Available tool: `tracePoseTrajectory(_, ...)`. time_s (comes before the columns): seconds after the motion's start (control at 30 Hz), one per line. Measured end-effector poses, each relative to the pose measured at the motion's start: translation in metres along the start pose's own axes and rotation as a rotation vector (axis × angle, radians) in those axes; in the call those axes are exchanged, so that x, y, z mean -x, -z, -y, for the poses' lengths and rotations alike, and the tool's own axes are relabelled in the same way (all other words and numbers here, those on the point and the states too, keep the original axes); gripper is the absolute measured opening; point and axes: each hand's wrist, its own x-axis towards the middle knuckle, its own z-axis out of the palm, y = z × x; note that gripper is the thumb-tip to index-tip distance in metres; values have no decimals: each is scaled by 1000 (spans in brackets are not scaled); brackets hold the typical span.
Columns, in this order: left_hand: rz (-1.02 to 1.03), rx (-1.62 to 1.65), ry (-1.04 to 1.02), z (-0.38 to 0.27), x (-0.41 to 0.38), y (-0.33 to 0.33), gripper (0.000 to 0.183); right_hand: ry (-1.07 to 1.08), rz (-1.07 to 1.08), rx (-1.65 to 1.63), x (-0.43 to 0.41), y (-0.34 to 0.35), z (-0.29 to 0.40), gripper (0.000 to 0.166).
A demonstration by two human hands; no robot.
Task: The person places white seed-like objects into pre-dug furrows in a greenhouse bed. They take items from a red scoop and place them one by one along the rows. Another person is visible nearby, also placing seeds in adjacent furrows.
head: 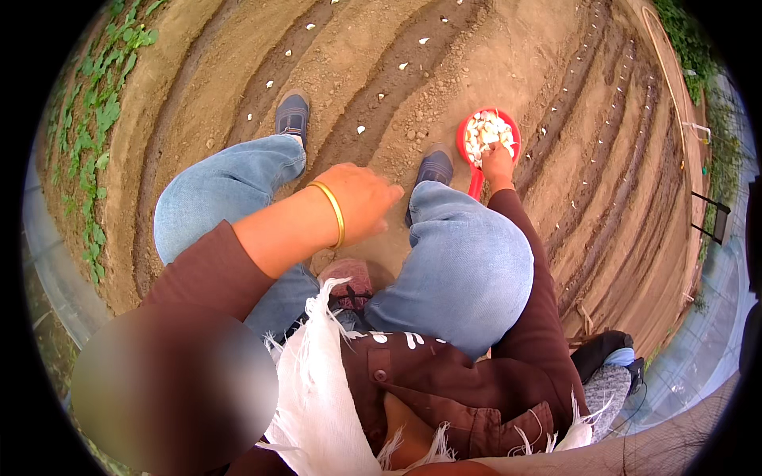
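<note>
A red long-handled dipper (pixel 474 185) full of garlic cloves (pixel 489 131) is on the soil beside my right shoe (pixel 436 165). My right hand (pixel 497 163) is at the dipper's near side, its fingers among the cloves, and the fingertips are hidden there. Over the ground between my knees hangs my left hand (pixel 364 202), with a gold bangle (pixel 331 212) on the wrist. Its fingers are bent and partly blurred, so anything inside them is hidden. Ahead, single cloves lie spaced along a dark furrow (pixel 372 110).
Another furrow with cloves (pixel 269 84) runs past my left shoe (pixel 292 114). Several narrower seeded furrows (pixel 595 149) lie to the right. Leafy vines (pixel 101 119) border the left side. A pale hose (pixel 661 56) runs along the right edge, near a dark frame (pixel 719 223).
</note>
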Motion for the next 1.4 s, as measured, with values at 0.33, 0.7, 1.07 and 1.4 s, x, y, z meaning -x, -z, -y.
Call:
tracePoseTrajectory(0.33,-68,54,24,12,7,1,54,90,-27,331,-33,-19,23,25)
tracePoseTrajectory(0.7,-19,5,49,8,-6,10,52,243,-310,-372,-22,21,-12,26)
tracePoseTrajectory(1.07,-646,577,128,41,5,49,43,714,96,-741,143,286,200,34)
tracePoseTrajectory(1.4,-932,1689,-765,-35,20,26,50,1311,-504,-296,210,249,267,16)
